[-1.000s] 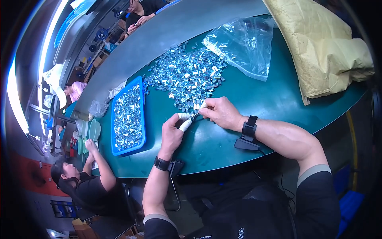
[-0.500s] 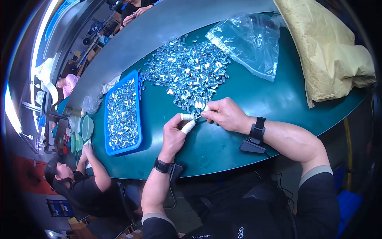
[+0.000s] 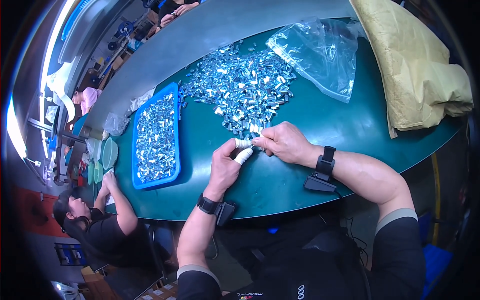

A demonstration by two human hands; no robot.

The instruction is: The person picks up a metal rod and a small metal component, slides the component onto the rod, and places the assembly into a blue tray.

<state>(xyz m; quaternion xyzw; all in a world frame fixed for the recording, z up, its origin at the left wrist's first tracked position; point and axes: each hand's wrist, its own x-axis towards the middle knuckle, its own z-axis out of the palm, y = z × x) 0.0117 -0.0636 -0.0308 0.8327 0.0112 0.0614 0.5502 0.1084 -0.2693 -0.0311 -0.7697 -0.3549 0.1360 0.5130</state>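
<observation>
My left hand (image 3: 225,167) is closed in a pinch, with white wraps on its thumb and forefinger. A small shiny metal piece is between those fingertips, mostly covered. Right against it, my right hand (image 3: 286,143) pinches too; what its fingertips hold is hidden. Both hands meet just in front of a large loose pile of small shiny metal pieces (image 3: 240,82) on the green table (image 3: 320,130). To the left stands a blue tray (image 3: 178,145) filled with similar pieces.
A clear plastic bag (image 3: 325,65) lies beyond the pile. At the far right is a big tan paper sack (image 3: 415,75). Green bowls (image 3: 109,152) and a crumpled clear bag (image 3: 116,123) sit beyond the tray. A co-worker (image 3: 107,220) sits at the left.
My fingertips have come closer together, and the thin silver piece between them is now more covered. My left hand has moved slightly to the right. The whole view has shifted a little.
</observation>
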